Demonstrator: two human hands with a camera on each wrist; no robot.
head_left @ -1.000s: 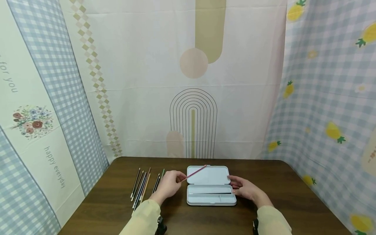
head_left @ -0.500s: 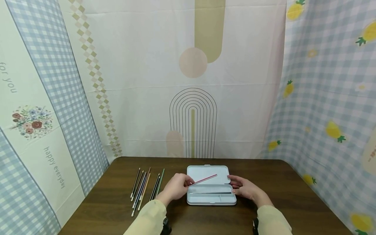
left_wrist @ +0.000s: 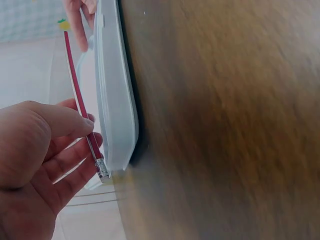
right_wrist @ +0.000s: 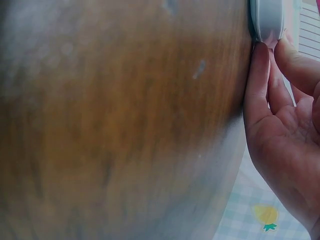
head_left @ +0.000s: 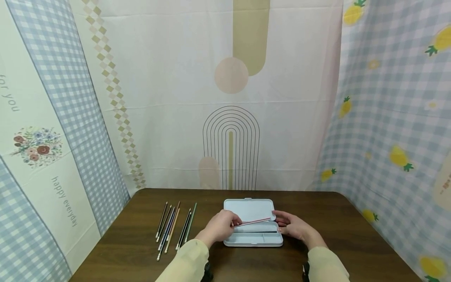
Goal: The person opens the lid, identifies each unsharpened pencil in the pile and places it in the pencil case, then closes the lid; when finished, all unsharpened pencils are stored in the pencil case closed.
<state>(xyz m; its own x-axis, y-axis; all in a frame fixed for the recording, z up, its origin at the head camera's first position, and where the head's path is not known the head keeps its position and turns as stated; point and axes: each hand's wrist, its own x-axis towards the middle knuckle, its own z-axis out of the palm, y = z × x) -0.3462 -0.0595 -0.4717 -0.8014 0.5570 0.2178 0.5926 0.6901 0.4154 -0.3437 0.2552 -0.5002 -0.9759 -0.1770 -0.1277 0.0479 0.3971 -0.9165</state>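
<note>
A light-blue pencil case lies with its lid folded back, a divided tray at the front. My left hand pinches a red pencil between thumb and fingers near its metal-banded end. The pencil is held almost level over the case, pointing right, apart from the tray. In the left wrist view the pencil's ferrule shows below the fingertips. At the case's right end, my right hand holds the edge; in the right wrist view its thumb and fingers pinch the case's corner.
Several pencils lie in loose groups on the brown wooden table, left of the case. A green pencil lies closest to my left arm. Behind the table hangs a patterned cloth.
My left hand has moved right, carrying the red pencil from the case's left side to over its middle. The pencil has tilted down to nearly level. My right hand stays put.
</note>
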